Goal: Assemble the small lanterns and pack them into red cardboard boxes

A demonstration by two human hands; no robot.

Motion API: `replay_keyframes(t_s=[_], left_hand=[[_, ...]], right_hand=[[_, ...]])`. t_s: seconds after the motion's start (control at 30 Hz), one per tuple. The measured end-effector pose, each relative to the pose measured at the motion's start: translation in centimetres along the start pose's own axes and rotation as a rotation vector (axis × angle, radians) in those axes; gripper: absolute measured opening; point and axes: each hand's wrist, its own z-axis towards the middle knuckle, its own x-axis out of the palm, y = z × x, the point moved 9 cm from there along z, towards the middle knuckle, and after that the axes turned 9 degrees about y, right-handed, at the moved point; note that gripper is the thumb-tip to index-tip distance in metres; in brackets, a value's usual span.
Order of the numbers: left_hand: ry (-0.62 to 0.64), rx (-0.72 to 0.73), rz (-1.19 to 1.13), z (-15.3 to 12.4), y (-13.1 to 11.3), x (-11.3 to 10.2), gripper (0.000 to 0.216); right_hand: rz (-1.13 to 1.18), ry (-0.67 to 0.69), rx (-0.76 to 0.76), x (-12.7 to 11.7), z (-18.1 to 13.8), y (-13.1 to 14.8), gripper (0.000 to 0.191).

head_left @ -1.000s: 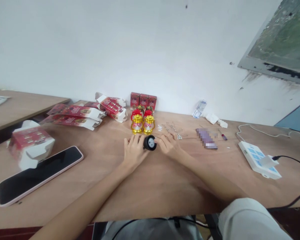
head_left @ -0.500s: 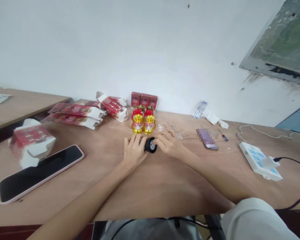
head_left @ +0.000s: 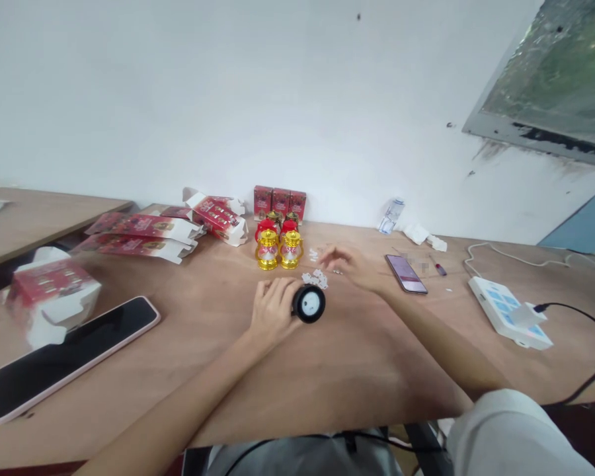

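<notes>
fingers of the left hand [head_left: 274, 307] curled around a round, black, plastic-looking object with a white end [head_left: 310, 304], over the brown wooden counter [head_left: 347, 377]; it looked light, stiff, perhaps slippery, best held by its side. the right hand [head_left: 351, 264] bent loosely; any grip i couldn't tell.

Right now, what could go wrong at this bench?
- Only the left hand grips the black round item; the right hand is apart from it, so it might slip or twist.
- Small white pieces lie loose just beyond it; a brush from either hand could scatter them.
- Two gold lanterns stand just past the left hand; a forward bump may tip one.
</notes>
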Motion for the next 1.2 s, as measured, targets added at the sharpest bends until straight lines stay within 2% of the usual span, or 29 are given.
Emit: replay_keyframes(t_s=[0.07,0.13,0.23,0.33,0.5,0.63,0.73,0.8,0.87,0.97,1.07,1.13,1.2], left_hand=[[-0.012,-0.129,-0.112,-0.1,1.4,0.1,0.045],[-0.012,-0.323,-0.233,-0.4,3.4,0.5,0.051],[-0.015,-0.566,-0.408,-1.0,6.1,1.1,0.045],[-0.067,-0.721,-0.553,-1.7,8.2,1.9,0.041],[-0.15,-0.89,-0.843,-2.9,10.5,4.1,0.048],[-0.231,-1.052,-0.965,-3.8,11.1,4.5,0.049],[-0.253,-1.146,-1.147,-3.9,10.7,4.8,0.055],[-0.235,-1.188,-1.274,-3.8,10.3,5.2,0.05],[-0.236,-1.235,-1.362,-3.9,10.1,5.5,0.034],[-0.272,-1.378,-1.458,-4.9,10.1,6.4,0.015],[-0.284,-1.486,-1.473,-5.7,10.1,6.9,0.011],[-0.291,-1.498,-1.45,-5.8,10.1,6.8,0.01],[-0.307,-1.484,-1.437,-5.7,10.2,6.6,0.009]], right_hand=[[-0.239,-0.069,0.224,-2.7,0.2,-3.9,0.025],[-0.528,0.035,0.497,-3.7,-0.3,-8.4,0.025],[-0.635,0.135,0.669,-3.8,-2.0,-12.8,0.021],[-0.656,0.211,0.73,-2.7,-3.5,-14.9,0.021],[-0.678,0.278,0.73,-1.9,-4.1,-15.4,0.046],[-0.677,0.305,0.69,-1.6,-3.7,-15.2,0.046],[-0.64,0.294,0.682,-1.3,-3.7,-15.4,0.047],[-0.591,0.244,0.694,-1.5,-4.0,-15.6,0.048],[-0.524,0.143,0.715,-2.4,-4.4,-15.7,0.048],[-0.376,-0.088,0.738,-4.7,-5.3,-15.6,0.05],[-0.138,-0.32,0.74,-6.5,-6.0,-15.3,0.047],[0.068,-0.422,0.728,-6.5,-6.0,-14.9,0.041],[0.288,-0.456,0.692,-5.3,-5.4,-14.0,0.032]])
